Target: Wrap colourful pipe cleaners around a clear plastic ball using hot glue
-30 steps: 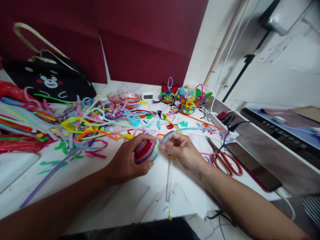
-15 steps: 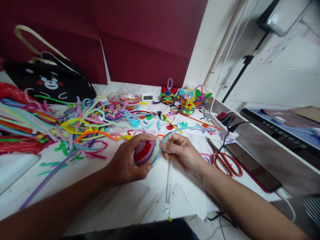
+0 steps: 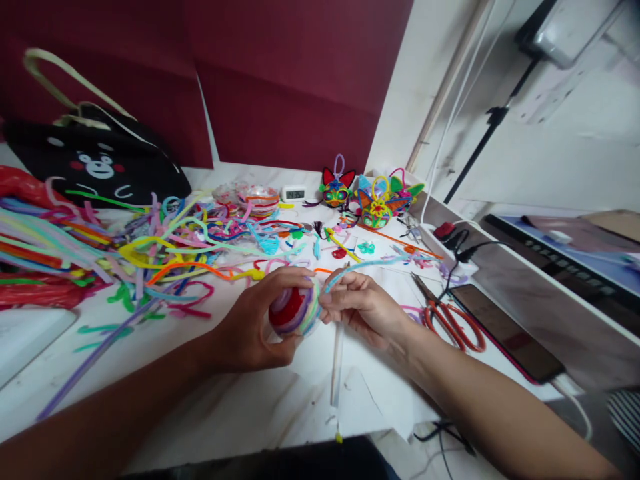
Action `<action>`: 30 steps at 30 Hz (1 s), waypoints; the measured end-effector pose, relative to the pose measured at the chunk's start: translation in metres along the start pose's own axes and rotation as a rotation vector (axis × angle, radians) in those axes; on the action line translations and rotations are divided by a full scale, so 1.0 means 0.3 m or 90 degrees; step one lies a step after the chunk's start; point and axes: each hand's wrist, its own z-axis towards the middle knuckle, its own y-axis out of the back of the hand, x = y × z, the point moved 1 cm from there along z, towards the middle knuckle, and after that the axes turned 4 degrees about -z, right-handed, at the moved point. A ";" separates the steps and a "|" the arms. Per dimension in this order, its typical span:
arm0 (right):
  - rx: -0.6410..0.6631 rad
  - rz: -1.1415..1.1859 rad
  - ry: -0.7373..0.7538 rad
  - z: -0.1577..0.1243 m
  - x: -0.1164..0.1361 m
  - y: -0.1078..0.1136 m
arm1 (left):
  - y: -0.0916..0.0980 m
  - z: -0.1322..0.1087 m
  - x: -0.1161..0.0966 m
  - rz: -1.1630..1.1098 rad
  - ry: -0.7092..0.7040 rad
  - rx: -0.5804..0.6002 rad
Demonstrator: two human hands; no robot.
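Observation:
My left hand (image 3: 253, 320) is wrapped round a small ball (image 3: 295, 312) of coiled pipe cleaners, red at its centre with purple, pink and green rings. My right hand (image 3: 361, 303) pinches a light blue pipe cleaner (image 3: 367, 263) right at the ball's edge; the strand's free end arcs up and to the right over the table. Both hands hover just above the white table (image 3: 240, 400), near its front middle.
A heap of loose coloured pipe cleaners (image 3: 150, 247) covers the left and middle. Finished pipe-cleaner figures (image 3: 373, 197) and a small clock (image 3: 294, 193) stand at the back. Red-handled scissors (image 3: 453, 323), a phone (image 3: 505, 333) and cables lie right. A black bear bag (image 3: 97, 163) sits back left.
The ball has turned a little in my left hand, showing more of its red centre. My right hand stays pinched on the blue strand at the ball's edge.

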 end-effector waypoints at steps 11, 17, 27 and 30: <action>-0.045 -0.021 0.057 -0.003 -0.038 -0.015 | -0.030 0.002 -0.010 0.012 0.244 -0.083; 0.005 -0.070 0.068 -0.004 -0.036 -0.015 | -0.015 0.001 -0.004 0.025 0.247 -0.081; 0.001 -0.073 0.112 -0.003 -0.017 -0.015 | -0.010 0.004 -0.014 0.018 0.213 -0.079; 0.003 -0.084 0.120 0.000 -0.021 -0.011 | -0.006 0.005 -0.016 0.010 0.220 -0.076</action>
